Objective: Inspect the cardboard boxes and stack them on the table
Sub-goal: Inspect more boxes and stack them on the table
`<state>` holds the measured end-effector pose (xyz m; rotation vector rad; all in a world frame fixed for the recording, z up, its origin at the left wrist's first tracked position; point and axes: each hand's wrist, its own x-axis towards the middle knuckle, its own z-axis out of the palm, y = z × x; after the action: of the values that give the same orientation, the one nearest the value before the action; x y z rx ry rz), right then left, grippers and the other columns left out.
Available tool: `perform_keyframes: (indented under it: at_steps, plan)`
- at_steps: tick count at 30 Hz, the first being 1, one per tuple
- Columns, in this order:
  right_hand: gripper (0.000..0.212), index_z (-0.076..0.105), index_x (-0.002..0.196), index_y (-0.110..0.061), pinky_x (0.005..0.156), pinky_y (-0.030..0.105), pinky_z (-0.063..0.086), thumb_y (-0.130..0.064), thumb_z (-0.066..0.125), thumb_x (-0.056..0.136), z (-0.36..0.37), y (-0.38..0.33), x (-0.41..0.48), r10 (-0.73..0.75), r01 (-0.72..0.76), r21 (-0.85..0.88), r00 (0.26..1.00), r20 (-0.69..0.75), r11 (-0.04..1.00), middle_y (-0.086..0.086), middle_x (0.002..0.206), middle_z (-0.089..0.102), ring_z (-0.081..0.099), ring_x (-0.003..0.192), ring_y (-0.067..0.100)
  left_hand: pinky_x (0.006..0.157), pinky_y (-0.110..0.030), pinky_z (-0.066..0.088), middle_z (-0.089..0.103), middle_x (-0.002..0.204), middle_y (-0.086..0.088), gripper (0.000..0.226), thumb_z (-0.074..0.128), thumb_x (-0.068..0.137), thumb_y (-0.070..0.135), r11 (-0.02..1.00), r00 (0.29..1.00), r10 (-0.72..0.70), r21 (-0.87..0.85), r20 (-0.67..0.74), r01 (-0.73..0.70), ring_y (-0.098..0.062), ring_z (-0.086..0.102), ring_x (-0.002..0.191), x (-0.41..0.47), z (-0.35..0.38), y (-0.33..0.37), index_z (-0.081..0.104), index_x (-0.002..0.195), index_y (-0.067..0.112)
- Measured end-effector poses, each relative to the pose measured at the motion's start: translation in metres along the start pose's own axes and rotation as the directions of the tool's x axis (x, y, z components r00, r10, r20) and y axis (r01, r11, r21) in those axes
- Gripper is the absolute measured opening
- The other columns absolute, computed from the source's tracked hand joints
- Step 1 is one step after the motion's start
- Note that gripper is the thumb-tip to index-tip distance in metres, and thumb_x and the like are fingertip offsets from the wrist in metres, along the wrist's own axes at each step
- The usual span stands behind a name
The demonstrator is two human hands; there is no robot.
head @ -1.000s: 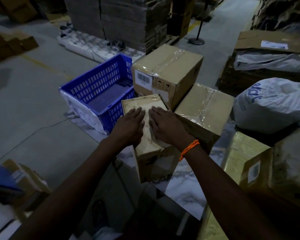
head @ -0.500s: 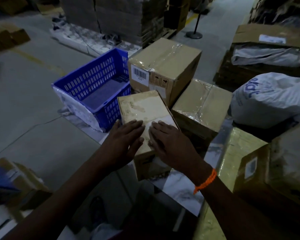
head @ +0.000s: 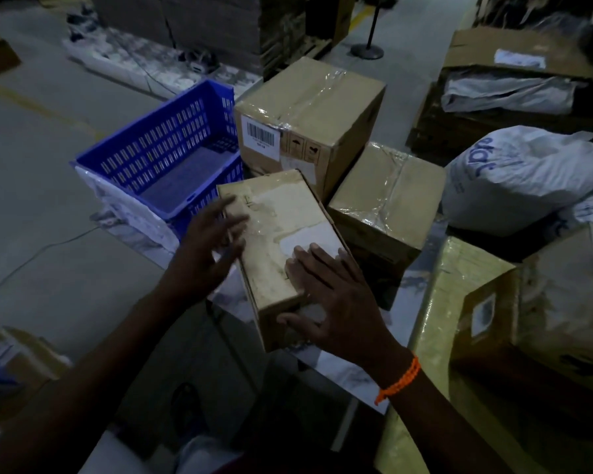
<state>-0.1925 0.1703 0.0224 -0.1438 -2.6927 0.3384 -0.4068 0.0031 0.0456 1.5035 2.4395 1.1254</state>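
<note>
The small cardboard box (head: 281, 241) lies flat near the front edge of the marbled surface (head: 336, 371) and is hemmed in on three sides. A blue slotted crate (head: 158, 155) stands just to its left. A taller taped box with a barcode label (head: 308, 111) stands right behind its far end, and a lower box wrapped in clear film (head: 387, 200) sits close on its right. Farther right lie a yellowish wrapped box (head: 459, 302) and a large carton (head: 562, 302), with a white printed sack (head: 528, 176) behind them.

The right hand (head: 332, 302), which has an orange wristband (head: 399, 383), rests on the near end of the small box. Its fingers are spread flat on top and the thumb is down the near face. The left hand (head: 206, 254) is open with its fingers splayed at the box's left edge. It is blurred, so I cannot tell if it touches the box.

The crate's floor and walls are in view, and a white plastic sheet (head: 131, 213) lies crumpled along its near side. Beyond the surface, an open carton (head: 514, 56) holds pale folded wrapping (head: 507, 94).

The scene is dim. The large carton and the yellowish box are cut off at the frame edge, the sack's lettering is only partly readable, and the items on the floor at lower left are too dark to identify.
</note>
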Motion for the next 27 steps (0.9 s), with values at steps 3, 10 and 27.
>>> perform_keyframes:
  at_steps: [3,10,27]
  plan:
    - [0.065,0.061,0.142,-0.018,0.123,0.061,0.021,-0.066,0.050,0.099,0.004,-0.006,-0.010,0.019,-0.017,0.014,0.995,-0.102,1.000,0.007,0.156,0.051,0.038,0.151,0.025,0.115,-0.038,0.028,0.024,0.165,-0.008,0.080,0.060,0.092,0.051,0.919,0.945,-0.321,-0.221,0.064,0.327,-0.018,0.027,0.146,0.035,-0.010,-0.020,0.026,0.158,0.021]
    - [0.046,0.071,0.113,-0.011,0.099,0.047,0.051,-0.047,0.075,0.085,0.010,-0.030,-0.044,0.397,-0.337,0.223,0.850,-0.346,0.915,0.006,0.132,0.053,0.052,0.124,0.025,0.104,-0.039,0.050,0.050,0.146,0.002,0.091,0.068,0.076,0.070,0.858,0.935,-0.324,-0.371,0.145,0.355,-0.011,0.050,0.132,0.032,0.002,-0.042,0.037,0.149,0.027]
    - [0.065,0.045,0.138,-0.016,0.083,0.020,0.060,-0.028,0.081,0.085,-0.029,-0.022,-0.076,0.767,-0.436,0.683,0.570,-0.295,0.586,-0.015,0.127,0.058,0.060,0.117,-0.011,0.097,-0.014,0.049,0.061,0.137,-0.006,0.065,0.079,0.086,0.012,0.934,0.915,-0.275,-0.308,-0.296,0.181,-0.006,0.061,0.118,-0.048,0.024,0.046,0.051,0.146,0.010]
